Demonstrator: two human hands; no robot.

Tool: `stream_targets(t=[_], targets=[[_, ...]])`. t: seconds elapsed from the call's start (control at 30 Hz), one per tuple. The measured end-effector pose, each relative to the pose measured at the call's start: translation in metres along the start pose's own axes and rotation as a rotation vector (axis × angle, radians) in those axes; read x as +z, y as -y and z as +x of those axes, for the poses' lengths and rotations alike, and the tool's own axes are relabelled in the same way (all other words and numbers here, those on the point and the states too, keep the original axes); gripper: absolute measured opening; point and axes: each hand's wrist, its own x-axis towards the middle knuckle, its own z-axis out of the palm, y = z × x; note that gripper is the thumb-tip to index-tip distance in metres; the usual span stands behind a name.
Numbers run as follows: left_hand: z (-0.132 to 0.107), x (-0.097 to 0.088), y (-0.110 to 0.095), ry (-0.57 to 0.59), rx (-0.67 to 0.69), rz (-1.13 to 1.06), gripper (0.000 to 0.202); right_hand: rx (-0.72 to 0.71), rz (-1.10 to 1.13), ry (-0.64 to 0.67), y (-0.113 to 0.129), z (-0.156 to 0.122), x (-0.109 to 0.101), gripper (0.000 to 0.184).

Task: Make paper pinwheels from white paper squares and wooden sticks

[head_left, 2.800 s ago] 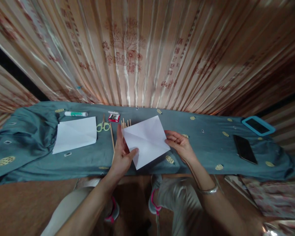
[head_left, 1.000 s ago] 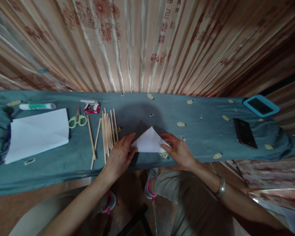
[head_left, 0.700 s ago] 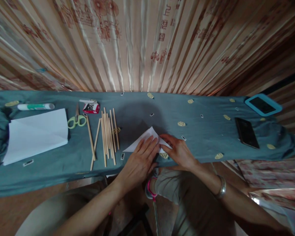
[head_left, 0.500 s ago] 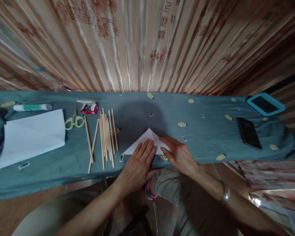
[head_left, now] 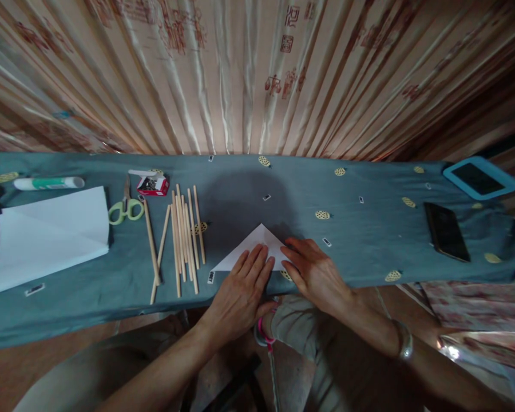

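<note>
A sheet of white paper (head_left: pixel 244 247), folded into a triangle, lies on the cloth in front of me with its peak pointing away. My left hand (head_left: pixel 245 286) rests flat across its middle and lower edge, fingers stretched out. At the right side, my right hand (head_left: pixel 315 272) has its fingers and thumb closed around the paper's edge, and it covers the right corner. The left corner shows, with nothing over it.
Several wooden sticks (head_left: pixel 184 240) lie left of the paper. Farther left are green-handled scissors (head_left: pixel 126 210), a small red box (head_left: pixel 153 184), a glue stick (head_left: pixel 49 183) and white sheets (head_left: pixel 54 234). A phone (head_left: pixel 446 232) and a blue-framed tablet (head_left: pixel 479 177) lie right.
My right hand has shifted slightly and now covers more of the paper's right side. My left hand stays flat on the paper. The camera view has moved a little.
</note>
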Motion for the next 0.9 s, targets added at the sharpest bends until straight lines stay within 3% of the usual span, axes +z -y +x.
stream_targets(t=[0.3, 0.5, 0.73, 0.9], targets=[[0.002, -0.001, -0.001, 0.045, -0.014, -0.002, 0.085, -0.175, 0.0, 0.143, 0.008, 0.013, 0.01, 0.046], [-0.004, -0.002, 0.0, 0.048, -0.032, 0.033, 0.088, -0.164, 0.026, 0.107, 0.008, 0.006, 0.019, 0.045], [-0.029, -0.002, 0.008, 0.008, -0.097, 0.095, 0.082, -0.025, 0.026, 0.061, 0.023, 0.018, 0.019, 0.044], [-0.033, -0.001, 0.01, -0.025, -0.089, 0.098, 0.081, 0.081, 0.042, 0.08, 0.024, 0.02, 0.025, 0.047]])
